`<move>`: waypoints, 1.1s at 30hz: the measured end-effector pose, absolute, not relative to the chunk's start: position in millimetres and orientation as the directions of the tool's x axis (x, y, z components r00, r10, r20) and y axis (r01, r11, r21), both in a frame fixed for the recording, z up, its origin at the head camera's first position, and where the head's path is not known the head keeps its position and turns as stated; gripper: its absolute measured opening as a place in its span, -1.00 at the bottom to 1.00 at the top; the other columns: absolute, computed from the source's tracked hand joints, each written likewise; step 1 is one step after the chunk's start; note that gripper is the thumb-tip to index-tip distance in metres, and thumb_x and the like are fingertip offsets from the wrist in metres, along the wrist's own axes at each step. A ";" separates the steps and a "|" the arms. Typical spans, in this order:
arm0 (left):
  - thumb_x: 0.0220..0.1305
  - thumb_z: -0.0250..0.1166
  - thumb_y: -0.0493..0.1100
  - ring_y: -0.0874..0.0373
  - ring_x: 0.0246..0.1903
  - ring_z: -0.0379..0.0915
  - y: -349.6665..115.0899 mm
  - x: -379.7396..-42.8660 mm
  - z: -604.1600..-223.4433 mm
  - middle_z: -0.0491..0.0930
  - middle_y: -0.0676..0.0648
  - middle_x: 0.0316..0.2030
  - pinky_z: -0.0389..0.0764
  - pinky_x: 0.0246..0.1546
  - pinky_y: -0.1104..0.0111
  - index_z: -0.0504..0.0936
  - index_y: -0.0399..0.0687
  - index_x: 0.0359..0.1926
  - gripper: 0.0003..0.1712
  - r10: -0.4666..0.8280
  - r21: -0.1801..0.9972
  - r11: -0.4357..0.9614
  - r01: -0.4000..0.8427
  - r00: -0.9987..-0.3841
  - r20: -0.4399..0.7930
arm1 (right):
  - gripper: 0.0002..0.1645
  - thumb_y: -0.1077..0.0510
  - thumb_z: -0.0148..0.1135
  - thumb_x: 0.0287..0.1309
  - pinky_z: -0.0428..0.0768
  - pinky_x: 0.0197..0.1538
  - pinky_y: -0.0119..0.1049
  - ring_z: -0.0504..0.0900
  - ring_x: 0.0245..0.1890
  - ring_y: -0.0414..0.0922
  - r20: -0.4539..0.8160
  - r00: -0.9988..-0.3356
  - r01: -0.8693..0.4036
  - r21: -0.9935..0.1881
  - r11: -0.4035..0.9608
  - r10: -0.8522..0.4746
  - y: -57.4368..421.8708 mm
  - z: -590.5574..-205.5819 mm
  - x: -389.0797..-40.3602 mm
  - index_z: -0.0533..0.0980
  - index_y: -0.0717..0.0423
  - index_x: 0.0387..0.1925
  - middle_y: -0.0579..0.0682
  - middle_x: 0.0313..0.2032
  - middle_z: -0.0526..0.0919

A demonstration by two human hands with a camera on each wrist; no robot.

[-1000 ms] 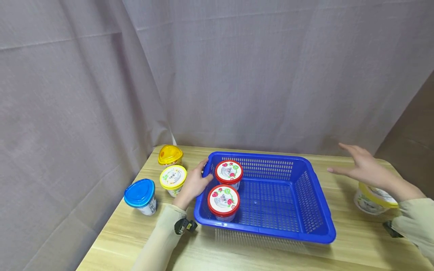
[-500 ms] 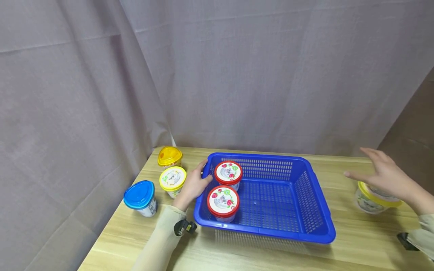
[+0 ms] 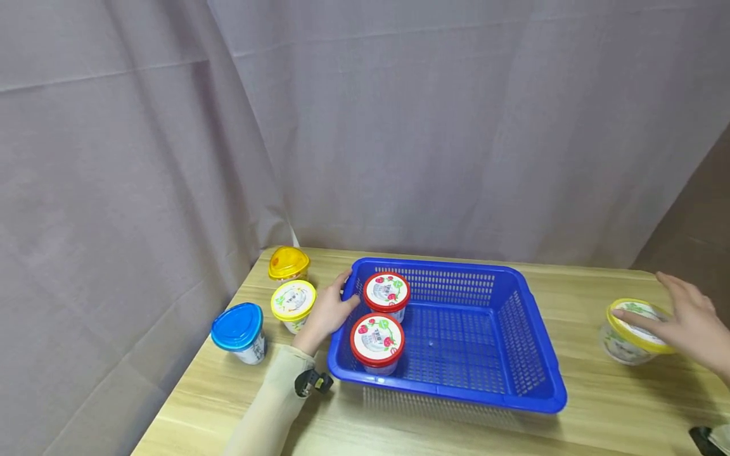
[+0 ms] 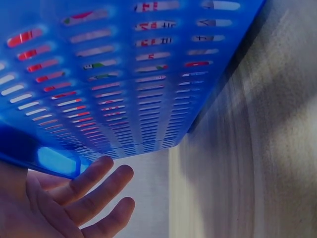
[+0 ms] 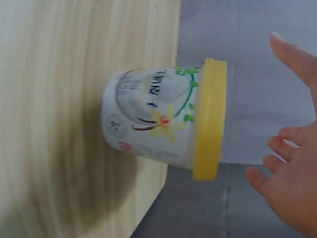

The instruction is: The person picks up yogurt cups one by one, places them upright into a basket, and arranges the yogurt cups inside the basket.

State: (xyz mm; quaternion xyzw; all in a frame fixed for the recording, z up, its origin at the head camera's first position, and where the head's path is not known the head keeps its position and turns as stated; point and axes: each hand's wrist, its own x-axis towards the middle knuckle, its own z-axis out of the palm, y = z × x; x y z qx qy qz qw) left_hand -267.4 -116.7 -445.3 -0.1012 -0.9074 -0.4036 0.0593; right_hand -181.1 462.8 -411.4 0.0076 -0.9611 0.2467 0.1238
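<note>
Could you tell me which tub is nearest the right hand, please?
The yellow-lidded tub right of the blue basket; the others stand inside it or left of it.

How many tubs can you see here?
6: two red-lidded tubs in the basket; a blue-lidded tub, a yellow-lidded tub and an orange-lidded tub to its left; another yellow-lidded tub to its right, near the right hand.
</note>
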 end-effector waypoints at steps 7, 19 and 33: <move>0.29 0.28 -0.08 -0.10 -0.07 0.62 -116.6 -266.0 -443.4 0.61 -0.28 0.11 0.61 -0.01 0.02 0.30 -0.08 0.49 -0.23 0.138 0.727 0.647 0.231 -0.973 0.186 | 0.39 -0.25 0.33 0.19 -0.36 0.25 0.58 -0.43 0.39 0.61 0.239 -0.960 0.003 -0.507 0.862 0.144 472.9 -428.9 -167.2 -0.33 0.50 0.48 0.60 0.44 -0.40; 0.28 0.28 -0.07 -0.09 -0.09 0.64 -117.2 -265.8 -443.0 0.62 -0.28 0.10 0.64 -0.06 0.03 0.30 -0.08 0.49 -0.23 0.134 0.726 0.650 0.225 -0.974 0.182 | 0.42 -0.25 0.32 0.20 -0.25 0.21 0.62 -0.46 0.40 0.57 0.185 -0.954 0.082 -0.600 0.796 0.238 484.8 -453.2 -155.7 -0.42 0.47 0.48 0.57 0.44 -0.49; 0.27 0.30 -0.08 -0.11 -0.07 0.63 -117.9 -264.3 -441.3 0.60 -0.30 0.12 0.61 0.00 0.00 0.32 -0.15 0.47 -0.22 0.144 0.726 0.642 0.247 -0.969 0.203 | 0.44 -0.33 0.21 0.27 -0.08 0.03 0.73 -0.44 0.32 0.70 0.048 -0.974 0.141 -0.629 0.765 0.219 484.6 -460.2 -155.7 -0.53 0.45 0.45 0.70 0.35 -0.56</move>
